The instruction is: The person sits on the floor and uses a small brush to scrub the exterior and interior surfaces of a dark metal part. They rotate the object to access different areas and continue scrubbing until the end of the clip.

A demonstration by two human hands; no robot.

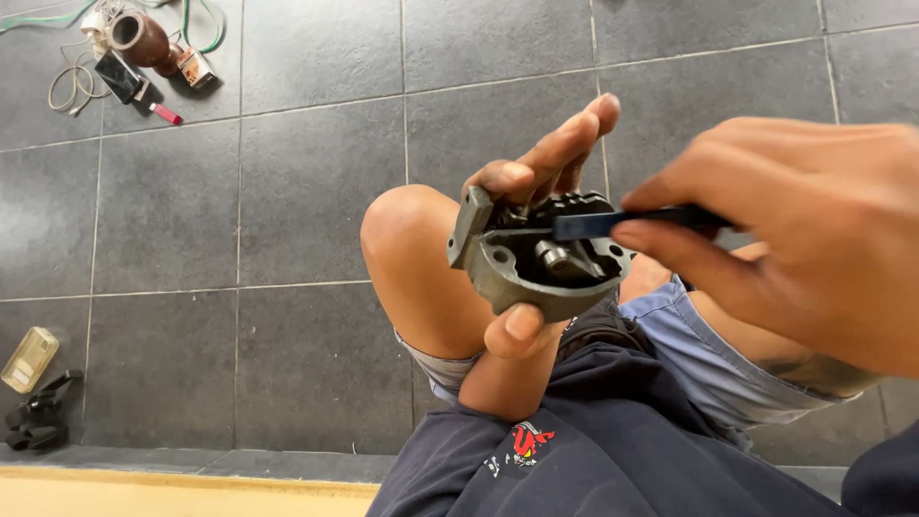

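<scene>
left hand (536, 244): wrapped around a grey cast-metal housing (522, 273), thumb pressed on its lower rim, fingers curled behind the top edge, index finger sticking up and out. So it's clamped on the part, holding it up in the air over the knee (407, 249).

housing: round cup-shaped thing with a flat flange on the left side, open face tilted up toward the camera. You can see a small shiny metal piece (560, 258) sitting inside the bowl, plus some dark toothed bits along the far rim.

right hand (795, 239): close to the camera, pretty big in frame, fingers pinched together on a dark flat tool (613, 223). Closed on it for sure.

tool: runs leftward from the fingertips, and its end sits right over the open mouth of the housing, across the top of the bowl. Can't tell if the tip is actually touching anything inside.

where it all is: person is seated, dark shorts, housing held between the two hands just above the lap.

floor (287, 191): dark grey tiles.

top left: a brown pot (139, 38), some cables (72, 86), a phone (120, 77).

bottom left: a yellowish container (29, 359).
</scene>
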